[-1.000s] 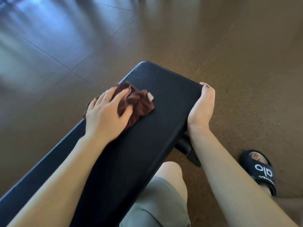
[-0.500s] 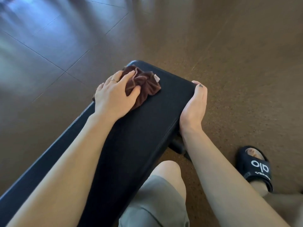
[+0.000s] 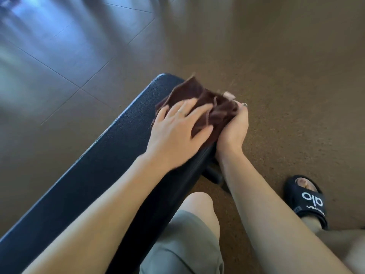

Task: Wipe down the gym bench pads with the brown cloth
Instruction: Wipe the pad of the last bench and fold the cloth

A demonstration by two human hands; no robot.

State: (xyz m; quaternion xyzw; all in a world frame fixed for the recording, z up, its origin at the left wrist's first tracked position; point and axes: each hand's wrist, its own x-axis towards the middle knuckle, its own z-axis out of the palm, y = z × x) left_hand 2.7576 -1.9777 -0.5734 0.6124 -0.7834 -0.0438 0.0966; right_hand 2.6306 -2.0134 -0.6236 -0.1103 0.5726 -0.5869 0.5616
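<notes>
Cloth (image 3: 199,99) lies on the pad (image 3: 110,147) under the flat left hand (image 3: 175,131), fingers apart; right hand (image 3: 234,129) grips the pad's edge.

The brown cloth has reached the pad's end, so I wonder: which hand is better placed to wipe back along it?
Left. The left hand lies flat on the brown cloth atop the bench pad; the right hand grips the pad's edge.

Left hand (image 3: 175,131) has swept the brown cloth (image 3: 199,103) from the surface's (image 3: 110,155) left edge across to its far right corner. Cloth now spread wider, bunched up against the right hand (image 3: 234,129), touching its fingers. Left fingers splayed flatter, motion-blurred.
</notes>
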